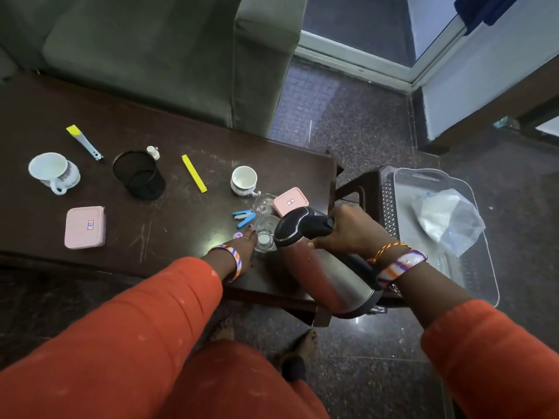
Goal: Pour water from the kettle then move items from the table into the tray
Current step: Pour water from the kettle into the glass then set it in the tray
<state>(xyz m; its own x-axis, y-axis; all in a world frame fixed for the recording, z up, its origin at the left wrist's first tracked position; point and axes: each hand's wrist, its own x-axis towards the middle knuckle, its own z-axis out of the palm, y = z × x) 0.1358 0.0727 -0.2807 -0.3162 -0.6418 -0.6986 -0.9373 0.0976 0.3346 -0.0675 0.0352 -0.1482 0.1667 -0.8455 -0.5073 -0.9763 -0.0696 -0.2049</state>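
Note:
My right hand (352, 231) grips the black handle of a steel kettle (326, 267), which is tilted with its spout over a clear glass (266, 234) on the dark table (181, 231). My left hand (245, 249) holds the glass at its left side. On the table lie two pink boxes (85, 227) (291, 201), two white cups (54, 172) (244, 180), a blue stapler (243, 217), a yellow bar (194, 173), a nail clipper (84, 142) and a black mesh holder (139, 174). The clear tray (481, 267) sits on a stool to the right.
A crumpled clear plastic bag (447, 219) lies inside the tray. A grey sofa (169, 55) stands behind the table. A second clear glass (264, 202) stands by the right pink box. My bare feet (305, 343) are on the speckled floor below the table's edge.

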